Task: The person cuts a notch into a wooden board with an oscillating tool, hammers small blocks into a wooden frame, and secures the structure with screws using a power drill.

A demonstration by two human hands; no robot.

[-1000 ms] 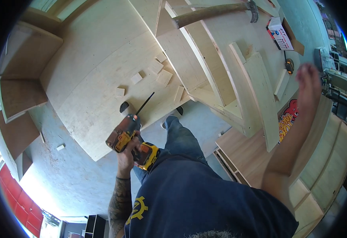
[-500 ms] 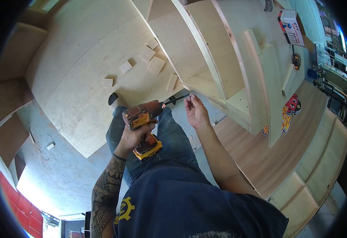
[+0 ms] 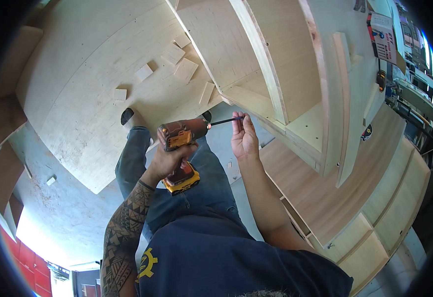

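My left hand (image 3: 174,161) is wrapped round the grip of a cordless drill driver (image 3: 181,134), brown and yellow with a yellow-edged battery at its base. A long dark driver bit (image 3: 222,121) points right from its chuck. My right hand (image 3: 244,136) is palm up, with thumb and fingers pinched at the bit's tip. Anything small held there is too fine to make out. Just beyond that hand stands a pale plywood cabinet frame (image 3: 276,99) with upright panels; the bit is apart from it.
Several small wood blocks (image 3: 186,70) lie on a large curved plywood sheet (image 3: 93,74). A wood-grain panel (image 3: 310,190) is at the right, beside framed plywood (image 3: 380,242). A printed box (image 3: 382,37) and another yellow-black tool (image 3: 381,79) sit at upper right.
The view has shifted slightly. My right hand's fingers have straightened and now overlap the bit's tip more. The drill stays in my left hand.
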